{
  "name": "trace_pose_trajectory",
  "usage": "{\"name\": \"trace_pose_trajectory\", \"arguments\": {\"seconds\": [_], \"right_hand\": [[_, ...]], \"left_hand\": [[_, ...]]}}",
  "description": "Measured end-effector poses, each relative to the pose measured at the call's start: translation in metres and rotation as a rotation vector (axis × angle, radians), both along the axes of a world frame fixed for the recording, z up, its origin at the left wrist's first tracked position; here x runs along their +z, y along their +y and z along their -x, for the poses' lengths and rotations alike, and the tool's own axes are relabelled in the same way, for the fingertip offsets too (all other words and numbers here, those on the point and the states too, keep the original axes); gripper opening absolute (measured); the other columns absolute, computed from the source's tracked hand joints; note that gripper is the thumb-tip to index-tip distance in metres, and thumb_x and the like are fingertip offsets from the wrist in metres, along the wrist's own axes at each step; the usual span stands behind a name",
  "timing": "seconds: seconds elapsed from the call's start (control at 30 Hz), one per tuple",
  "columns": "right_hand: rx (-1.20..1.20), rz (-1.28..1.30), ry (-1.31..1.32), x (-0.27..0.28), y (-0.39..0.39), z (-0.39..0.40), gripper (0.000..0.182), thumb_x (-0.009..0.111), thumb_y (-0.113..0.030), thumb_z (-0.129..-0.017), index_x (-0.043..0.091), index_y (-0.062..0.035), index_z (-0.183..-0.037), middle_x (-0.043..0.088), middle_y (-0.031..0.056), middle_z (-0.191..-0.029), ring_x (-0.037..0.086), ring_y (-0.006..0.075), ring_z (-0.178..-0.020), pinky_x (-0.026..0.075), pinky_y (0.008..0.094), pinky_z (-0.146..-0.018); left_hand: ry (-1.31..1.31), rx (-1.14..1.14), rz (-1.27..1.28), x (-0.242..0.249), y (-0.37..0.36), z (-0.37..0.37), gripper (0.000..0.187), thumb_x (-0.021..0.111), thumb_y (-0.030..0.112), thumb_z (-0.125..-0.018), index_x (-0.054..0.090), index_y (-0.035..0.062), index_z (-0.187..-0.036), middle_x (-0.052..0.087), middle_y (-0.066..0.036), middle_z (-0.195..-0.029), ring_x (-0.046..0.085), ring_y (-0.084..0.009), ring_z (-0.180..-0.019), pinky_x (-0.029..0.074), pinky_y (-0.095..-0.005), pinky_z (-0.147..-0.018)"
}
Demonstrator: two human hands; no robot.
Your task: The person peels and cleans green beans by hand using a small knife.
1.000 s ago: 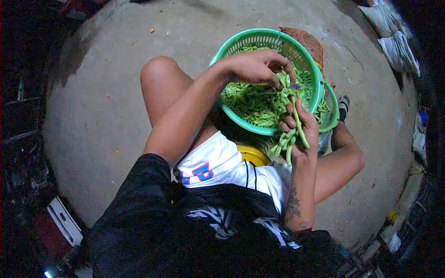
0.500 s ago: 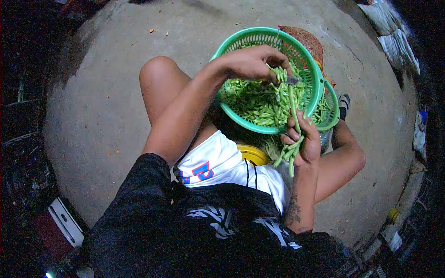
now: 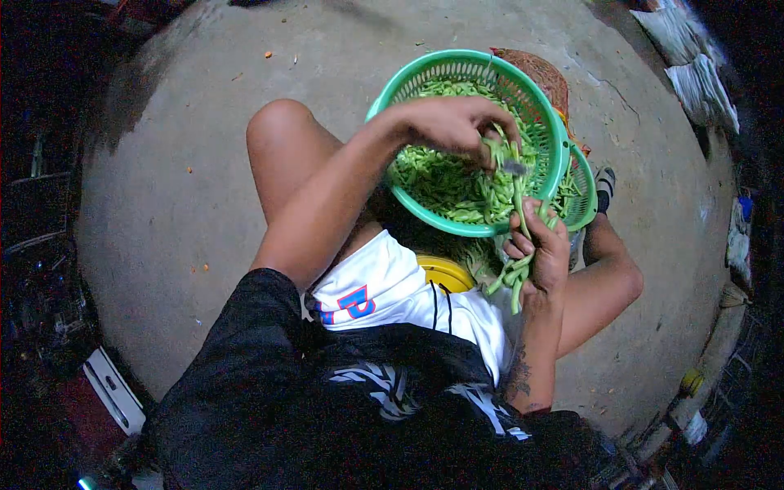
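My left hand (image 3: 469, 126) is closed over the basket, gripping a small knife (image 3: 514, 167). Its short grey blade sticks out past the fingers; the handle is hidden. Cut green pieces are bunched by those fingers. The blade is against the upper end of a long green bean. My right hand (image 3: 543, 249) is closed round a bunch of green beans (image 3: 513, 278), just outside the basket's near right rim. Below both hands stands a green plastic basket (image 3: 445, 224), holding many short cut bean pieces (image 3: 465, 192).
A second green basket (image 3: 590, 208) with bean pieces sits partly under the first. Behind them is a reddish-brown mesh sack (image 3: 535, 72). A yellow round object (image 3: 445, 272) lies between my legs. Concrete floor (image 3: 180, 204) surrounds me; white sacks (image 3: 702, 90) lie far right.
My left hand and the knife have moved down along the bean, closer to my right hand. The stretch of bean between the hands is shorter. My right hand has barely shifted.
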State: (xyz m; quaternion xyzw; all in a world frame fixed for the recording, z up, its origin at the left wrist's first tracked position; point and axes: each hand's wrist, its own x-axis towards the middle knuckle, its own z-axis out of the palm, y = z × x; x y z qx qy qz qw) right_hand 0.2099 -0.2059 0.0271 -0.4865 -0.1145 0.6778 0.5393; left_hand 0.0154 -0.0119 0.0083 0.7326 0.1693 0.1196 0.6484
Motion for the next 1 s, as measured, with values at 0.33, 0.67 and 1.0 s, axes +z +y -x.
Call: {"name": "trace_pose_trajectory", "arguments": {"seconds": [0.33,0.67,1.0], "right_hand": [[-0.012,-0.003,-0.054,-0.001,0.001,-0.005,0.023,0.067,-0.014,-0.098,0.062,0.0009,-0.114,0.066,0.0076,-0.08,0.043,0.005,-0.048,0.037,0.0213,-0.044],[-0.028,0.006,-0.075,-0.001,0.001,-0.005,0.025,0.068,-0.015,-0.097,0.061,0.0008,-0.116,0.064,0.0071,-0.08,0.042,0.0049,-0.049,0.036,0.0199,-0.045],[-0.056,-0.006,-0.053,-0.003,0.003,-0.005,0.023,0.069,-0.015,-0.097,0.061,-0.0014,-0.114,0.064,0.0066,-0.08,0.044,0.0051,-0.05,0.037,0.021,-0.045]], "left_hand": [[0.041,0.019,-0.197,0.001,0.006,0.004,0.043,0.075,0.002,-0.079,0.066,0.0021,-0.121,0.067,-0.006,-0.116,0.06,-0.0158,-0.107,0.049,-0.0326,-0.092],[-0.054,0.017,-0.054,0.001,0.011,0.006,0.045,0.074,0.0,-0.079,0.065,0.0038,-0.123,0.067,-0.005,-0.117,0.063,-0.0148,-0.103,0.053,-0.0306,-0.088],[0.041,0.025,-0.034,0.013,0.012,0.011,0.042,0.077,0.01,-0.085,0.062,0.0037,-0.124,0.067,-0.004,-0.109,0.062,-0.0138,-0.104,0.05,-0.032,-0.09]]}}
